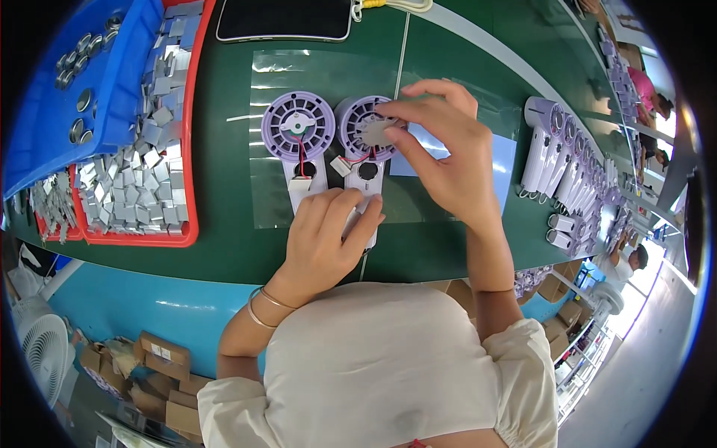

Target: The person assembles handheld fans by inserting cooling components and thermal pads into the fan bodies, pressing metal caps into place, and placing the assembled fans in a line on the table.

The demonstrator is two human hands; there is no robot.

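Two handheld fans with round purple grilled heads and white handles lie side by side in front of me. The left fan [278, 137] shows a white hub piece with red wires leading to a small white connector [300, 183]. On the right fan [345, 127], a round silver disc [373, 134] covers the hub. My right hand [452, 149] pinches that disc's edge between thumb and fingers. Lower down, my left hand [323, 233] is closed on the right fan's handle, its knuckles lying over the left fan's handle. Another white connector [341, 166] sits between the two fans.
At left stand a blue bin [45, 127] of round metal caps and a red tray [190, 149] full of small silver squares. A dark-screened tablet [284, 19] lies at the back. Several purple-and-white fan bodies [549, 153] line the right side. Clear plastic sheeting [269, 75] lies under the fans.
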